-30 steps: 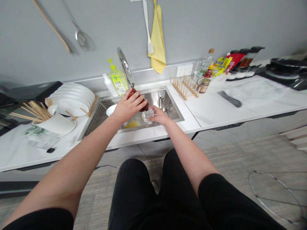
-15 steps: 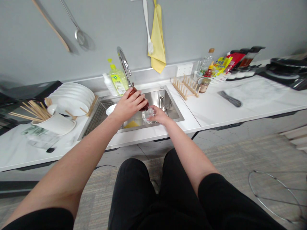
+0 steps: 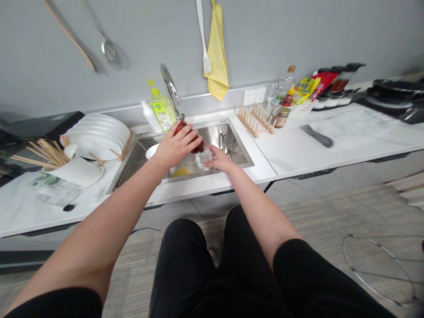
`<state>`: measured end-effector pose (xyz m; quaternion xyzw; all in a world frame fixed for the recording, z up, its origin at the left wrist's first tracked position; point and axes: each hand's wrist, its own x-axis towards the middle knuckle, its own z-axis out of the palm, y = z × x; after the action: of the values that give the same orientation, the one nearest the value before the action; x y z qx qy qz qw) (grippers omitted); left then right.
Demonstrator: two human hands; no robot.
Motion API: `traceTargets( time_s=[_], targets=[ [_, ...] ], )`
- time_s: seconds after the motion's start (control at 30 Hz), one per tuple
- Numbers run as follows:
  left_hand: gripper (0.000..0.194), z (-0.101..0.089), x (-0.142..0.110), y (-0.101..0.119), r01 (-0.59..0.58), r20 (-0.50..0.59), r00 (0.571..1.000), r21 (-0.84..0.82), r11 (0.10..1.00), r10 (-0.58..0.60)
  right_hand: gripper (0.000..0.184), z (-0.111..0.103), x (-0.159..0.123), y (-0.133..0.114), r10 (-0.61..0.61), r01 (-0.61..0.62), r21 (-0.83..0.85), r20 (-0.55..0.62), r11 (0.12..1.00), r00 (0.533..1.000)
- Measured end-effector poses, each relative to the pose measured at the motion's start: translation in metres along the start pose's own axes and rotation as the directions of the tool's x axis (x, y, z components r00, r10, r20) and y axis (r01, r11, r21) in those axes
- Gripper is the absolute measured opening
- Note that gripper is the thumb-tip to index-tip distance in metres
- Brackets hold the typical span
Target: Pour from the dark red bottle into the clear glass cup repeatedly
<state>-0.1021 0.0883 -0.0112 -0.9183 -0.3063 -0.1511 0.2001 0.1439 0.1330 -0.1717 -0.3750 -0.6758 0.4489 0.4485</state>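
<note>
My left hand is wrapped round a reddish-brown bottle over the sink. The bottle is tilted, its lower end slanting right toward a small clear cup. Fingers of my right hand grip that cup from the right side. Whether liquid runs between the two cannot be made out. Behind my left hand rises the chrome faucet. A white bowl and a yellow sponge or cloth lie in the sink, partly hidden by my left hand and arm.
Left of the sink are stacked white plates and a white holder with chopsticks. Soap bottles stand behind it. To the right are a wooden rack, a jar and a basket of condiments.
Both hands keep their hold on the bottle and the cup, almost in the same place. The whole view has shifted very slightly.
</note>
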Motion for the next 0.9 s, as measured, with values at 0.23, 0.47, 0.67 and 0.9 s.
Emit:
traceTargets(
  time_s=[0.23,0.47,0.67,0.9],
  targets=[
    [0.043,0.011,-0.011,-0.001,0.060,-0.043,0.998,0.081,0.995,-0.056,0.079,0.001,0.001,0.002,-0.016,0.016,0.014,-0.003,1.000,1.000],
    [0.046,0.023,-0.018,-0.005,0.106,-0.086,0.992,0.097,0.990,-0.098,0.079,0.000,0.002,0.005,-0.015,0.015,0.012,-0.004,1.000,1.000],
    [0.052,0.030,-0.020,-0.003,0.152,-0.145,0.978,0.010,0.988,-0.149,0.079,0.001,0.002,0.004,-0.011,0.010,0.069,0.011,0.998,1.000],
    [0.063,0.029,-0.024,0.003,0.270,-0.151,0.948,-0.090,0.958,-0.282,0.082,0.001,0.003,0.006,-0.019,0.018,0.084,0.018,0.996,1.000]
  ],
)
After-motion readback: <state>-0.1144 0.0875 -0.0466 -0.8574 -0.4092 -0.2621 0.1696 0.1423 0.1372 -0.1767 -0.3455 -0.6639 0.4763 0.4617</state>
